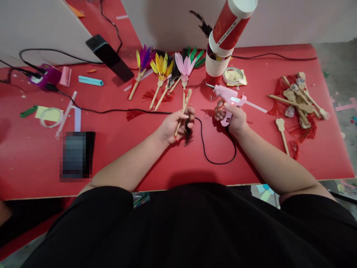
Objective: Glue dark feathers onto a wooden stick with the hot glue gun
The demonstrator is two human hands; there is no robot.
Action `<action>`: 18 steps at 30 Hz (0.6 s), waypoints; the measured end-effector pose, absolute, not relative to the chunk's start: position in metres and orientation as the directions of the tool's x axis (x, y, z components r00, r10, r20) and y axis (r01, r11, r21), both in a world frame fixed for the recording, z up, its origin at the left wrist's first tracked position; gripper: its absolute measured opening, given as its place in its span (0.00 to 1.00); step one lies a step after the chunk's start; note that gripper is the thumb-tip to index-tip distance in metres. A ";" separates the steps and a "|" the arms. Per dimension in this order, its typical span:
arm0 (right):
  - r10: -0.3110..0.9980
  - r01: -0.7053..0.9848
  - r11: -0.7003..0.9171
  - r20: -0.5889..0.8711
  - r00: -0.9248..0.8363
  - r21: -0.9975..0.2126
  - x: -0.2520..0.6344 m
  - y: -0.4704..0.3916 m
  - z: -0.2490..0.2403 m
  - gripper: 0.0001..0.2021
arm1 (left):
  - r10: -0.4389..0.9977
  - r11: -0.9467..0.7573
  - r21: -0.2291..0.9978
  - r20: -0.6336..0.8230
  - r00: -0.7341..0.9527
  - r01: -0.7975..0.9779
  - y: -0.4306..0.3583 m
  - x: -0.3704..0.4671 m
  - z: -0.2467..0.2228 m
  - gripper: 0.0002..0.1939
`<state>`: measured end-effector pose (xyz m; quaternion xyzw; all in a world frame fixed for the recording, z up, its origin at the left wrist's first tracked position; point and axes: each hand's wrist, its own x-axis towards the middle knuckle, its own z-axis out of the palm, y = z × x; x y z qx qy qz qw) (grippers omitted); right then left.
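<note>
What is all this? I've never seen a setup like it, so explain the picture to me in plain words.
There is no machine here. A person works with two bare hands, and the single picture comes from a camera worn on their head, looking forward and down.

The left hand holds a wooden stick, with dark feathers at the fingers. The right hand grips a pink glue gun.

On the red table, beyond the left hand, lie sticks topped with colored feathers. Stacked paper cups stand behind the glue gun, and a pile of wooden sticks with red tassels is off to the right. At the far left sits a purple power block with cables plugged in.
</note>
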<state>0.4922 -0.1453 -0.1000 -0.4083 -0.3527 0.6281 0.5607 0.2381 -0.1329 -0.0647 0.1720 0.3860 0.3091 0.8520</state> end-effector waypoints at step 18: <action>0.999 -0.097 -0.015 -0.010 -0.051 -0.995 0.516 -0.160 -0.122 0.34 | 0.879 0.242 0.966 -0.181 0.441 -0.087 -0.164 0.249 -0.101 0.17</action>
